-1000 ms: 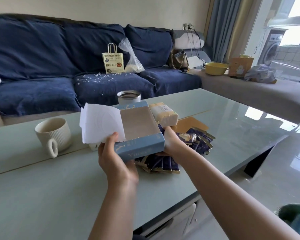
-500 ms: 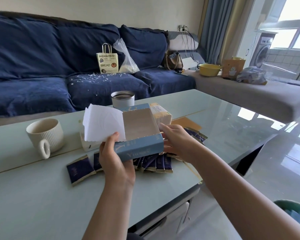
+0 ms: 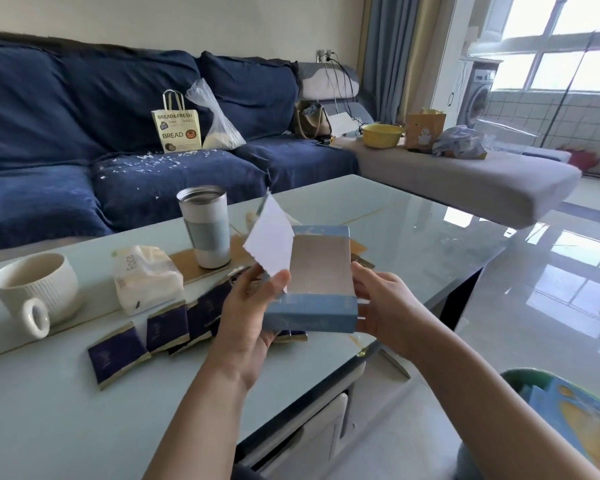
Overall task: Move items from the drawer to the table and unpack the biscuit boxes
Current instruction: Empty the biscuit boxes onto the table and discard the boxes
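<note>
Bright daylight pours in from the window [image 3: 548,46] at upper right — its panes are blown out to white. The glass table [image 3: 413,216] and glossy floor [image 3: 548,278] mirror that glare. The sofa [image 3: 84,109] sits dimmer. Wide-angle distortion bends the edges — the nearest forearms look slightly soft.

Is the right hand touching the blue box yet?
Touching. The head view shows the right hand with fingers against the blue box's right side.
</note>
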